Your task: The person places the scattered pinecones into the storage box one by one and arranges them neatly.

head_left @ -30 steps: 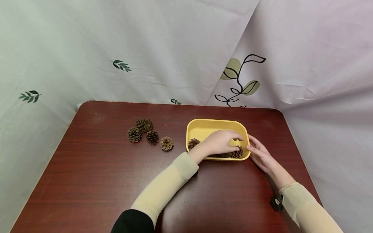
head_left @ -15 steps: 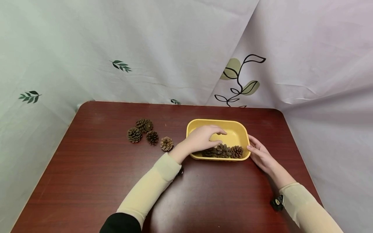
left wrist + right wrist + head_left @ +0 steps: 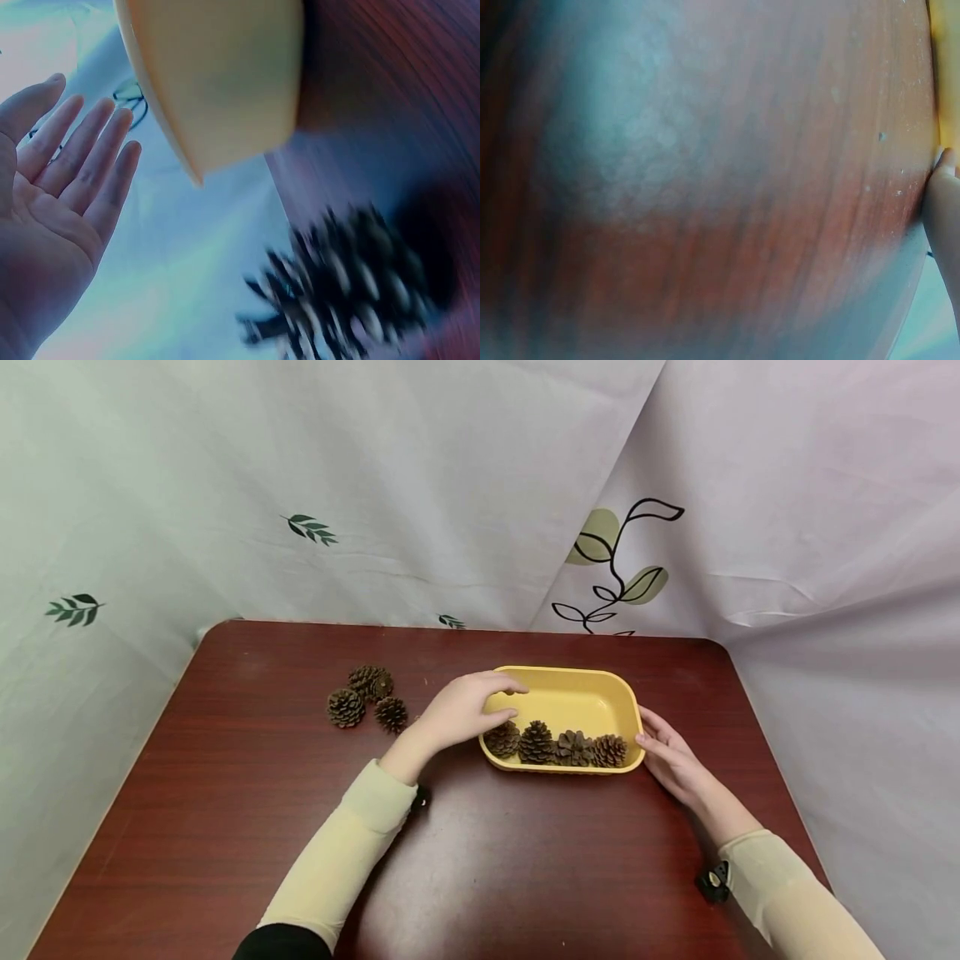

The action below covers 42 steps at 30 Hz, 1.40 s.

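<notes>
My left hand (image 3: 467, 706) is over the left end of a yellow tray (image 3: 566, 675), its fingers spread with nothing between them. The left wrist view shows that bare palm (image 3: 60, 217) beside the tray's outer wall (image 3: 225, 82), and a blurred pine cone (image 3: 345, 289) lies close on the table. Along the tray's near side, several brown pine cones (image 3: 536, 743) stand in a row. My right hand (image 3: 670, 762) rests against the tray's right end, thumb near the rim and fingers along the outside. Its thumb (image 3: 946, 161) touches the yellow wall in the right wrist view.
Left of the tray, several pine cones (image 3: 347, 707) sit in a loose group on the dark red wooden table (image 3: 187, 827). A pale cloth (image 3: 420, 485) with leaf prints hangs behind the table's far edge.
My left hand has moved left, from the tray's right part to its left end, uncovering the row of pine cones inside. My right hand and the tray have stayed in place.
</notes>
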Each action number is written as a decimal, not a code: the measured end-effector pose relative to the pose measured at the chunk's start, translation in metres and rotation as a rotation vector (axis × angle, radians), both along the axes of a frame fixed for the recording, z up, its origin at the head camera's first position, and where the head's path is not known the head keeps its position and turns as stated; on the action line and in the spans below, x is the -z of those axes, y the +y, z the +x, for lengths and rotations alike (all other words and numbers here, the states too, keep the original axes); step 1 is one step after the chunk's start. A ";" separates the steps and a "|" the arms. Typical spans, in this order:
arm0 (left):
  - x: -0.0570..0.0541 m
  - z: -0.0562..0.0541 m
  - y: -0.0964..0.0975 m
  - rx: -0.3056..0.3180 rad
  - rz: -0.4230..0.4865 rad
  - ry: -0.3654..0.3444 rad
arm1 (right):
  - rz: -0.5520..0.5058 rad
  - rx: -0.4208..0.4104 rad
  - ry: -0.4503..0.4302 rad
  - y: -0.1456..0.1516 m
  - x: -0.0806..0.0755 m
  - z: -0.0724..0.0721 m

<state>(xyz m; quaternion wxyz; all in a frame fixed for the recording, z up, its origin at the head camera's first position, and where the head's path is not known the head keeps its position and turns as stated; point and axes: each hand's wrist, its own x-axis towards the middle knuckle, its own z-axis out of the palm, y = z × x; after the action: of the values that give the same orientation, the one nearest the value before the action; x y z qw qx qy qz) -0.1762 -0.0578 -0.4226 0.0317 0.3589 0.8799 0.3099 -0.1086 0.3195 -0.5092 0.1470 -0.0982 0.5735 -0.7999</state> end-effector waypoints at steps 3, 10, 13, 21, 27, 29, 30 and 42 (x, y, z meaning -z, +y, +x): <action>0.002 0.000 -0.013 -0.020 -0.007 0.013 | 0.001 -0.001 0.001 0.000 0.000 0.000; 0.003 0.001 -0.044 -0.071 -0.045 0.015 | 0.000 -0.010 -0.002 0.002 0.001 0.000; 0.003 0.001 -0.057 -0.092 -0.061 0.008 | 0.009 -0.010 -0.003 0.002 0.001 0.000; 0.002 0.000 -0.085 -0.099 -0.126 -0.004 | 0.013 -0.003 -0.009 0.000 0.001 0.000; 0.003 0.002 -0.102 -0.082 -0.168 -0.039 | 0.002 -0.003 -0.006 0.000 0.001 0.000; 0.004 0.002 -0.106 -0.077 -0.173 -0.042 | 0.006 -0.003 -0.002 0.000 0.001 0.000; 0.005 0.003 -0.108 -0.077 -0.178 -0.042 | 0.008 -0.002 -0.001 0.000 0.001 0.000; 0.013 0.005 -0.113 -0.058 -0.223 -0.076 | 0.028 0.006 -0.004 0.000 -0.001 -0.001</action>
<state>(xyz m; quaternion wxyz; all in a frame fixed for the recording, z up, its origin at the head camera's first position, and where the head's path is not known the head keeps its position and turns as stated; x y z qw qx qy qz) -0.1710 -0.1708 -0.4354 0.0957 0.3153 0.9171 0.2244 -0.1091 0.3198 -0.5085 0.1470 -0.0930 0.5848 -0.7923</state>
